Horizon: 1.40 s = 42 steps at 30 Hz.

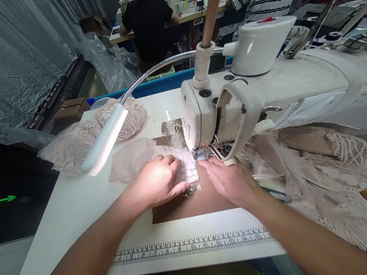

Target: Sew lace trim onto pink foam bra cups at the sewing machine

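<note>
left hand: lying flat on lace piece, fingers together, pressing it down
right hand: resting flat, fingers together, tips nearing presser foot
lace piece: sitting at the sewing machine needle
progress: seam looking barely begun, most lace unfed
hidden: needle and stitches blocked by machine head

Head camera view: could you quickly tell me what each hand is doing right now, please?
Left hand: open, pressing flat on the lace piece.
Right hand: open, flat on the table beside the needle area, gripping nothing.
</note>
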Each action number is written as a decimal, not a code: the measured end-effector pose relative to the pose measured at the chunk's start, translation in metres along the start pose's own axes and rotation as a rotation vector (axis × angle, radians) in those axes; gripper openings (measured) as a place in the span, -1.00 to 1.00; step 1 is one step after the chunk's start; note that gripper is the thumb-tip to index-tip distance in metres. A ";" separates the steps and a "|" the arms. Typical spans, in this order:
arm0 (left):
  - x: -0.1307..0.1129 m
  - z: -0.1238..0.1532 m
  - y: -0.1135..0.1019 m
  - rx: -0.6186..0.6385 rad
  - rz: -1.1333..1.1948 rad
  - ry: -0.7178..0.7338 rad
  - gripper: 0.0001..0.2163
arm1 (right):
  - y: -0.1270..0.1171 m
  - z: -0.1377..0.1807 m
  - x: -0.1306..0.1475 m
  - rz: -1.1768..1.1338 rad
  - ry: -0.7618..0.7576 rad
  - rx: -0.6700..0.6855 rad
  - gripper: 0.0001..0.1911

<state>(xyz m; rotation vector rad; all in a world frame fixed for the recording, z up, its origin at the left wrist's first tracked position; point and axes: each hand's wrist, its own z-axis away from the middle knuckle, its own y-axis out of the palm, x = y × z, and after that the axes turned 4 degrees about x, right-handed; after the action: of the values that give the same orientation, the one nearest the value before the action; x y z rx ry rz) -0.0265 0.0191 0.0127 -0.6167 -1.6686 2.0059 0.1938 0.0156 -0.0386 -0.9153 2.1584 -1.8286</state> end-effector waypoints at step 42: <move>0.011 0.012 0.001 0.059 0.430 0.236 -0.70 | -0.020 0.032 0.019 -0.118 -0.267 0.212 -0.76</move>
<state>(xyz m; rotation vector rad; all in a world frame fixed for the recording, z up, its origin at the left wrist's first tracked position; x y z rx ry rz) -0.0421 0.0161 0.0131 -1.2239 -1.4190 2.1521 0.2016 -0.0228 -0.0231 -1.1805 1.7511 -1.8220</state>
